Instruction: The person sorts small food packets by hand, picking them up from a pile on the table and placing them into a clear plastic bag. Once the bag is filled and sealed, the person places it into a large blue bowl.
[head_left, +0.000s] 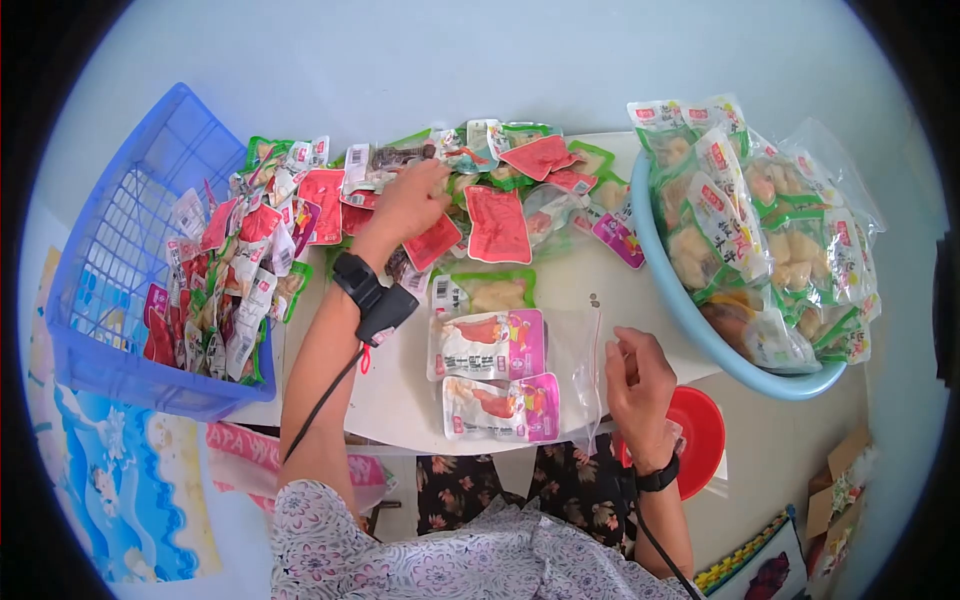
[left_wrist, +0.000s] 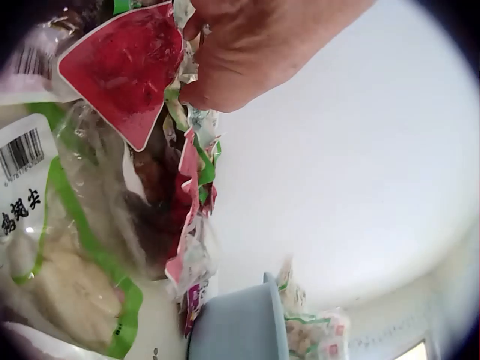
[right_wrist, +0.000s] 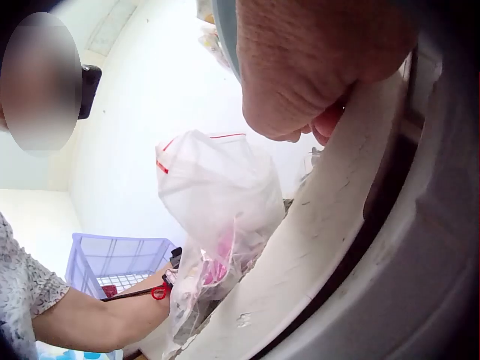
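My left hand [head_left: 412, 205] reaches into the pile of snack packets at the back of the table. In the left wrist view its fingertips are among wrappers beside a red-windowed packet [left_wrist: 124, 71]; whether they pinch one, I cannot tell. In front of me lies a clear zip bag [head_left: 580, 375] with two white-and-pink packets [head_left: 490, 408] and a green-edged packet [head_left: 490, 292] above them. My right hand [head_left: 640, 390] is held beside the bag's right side, near the table's front edge, fingers loosely curled with nothing seen in them.
A blue plastic basket [head_left: 150, 385] heaped with small packets stands on the left. On the right, a light blue tub [head_left: 690, 320] is piled with larger clear bags of packets. Below the table edge sits a red basin [head_left: 705, 430]. Against the back is a pale wall [head_left: 450, 60].
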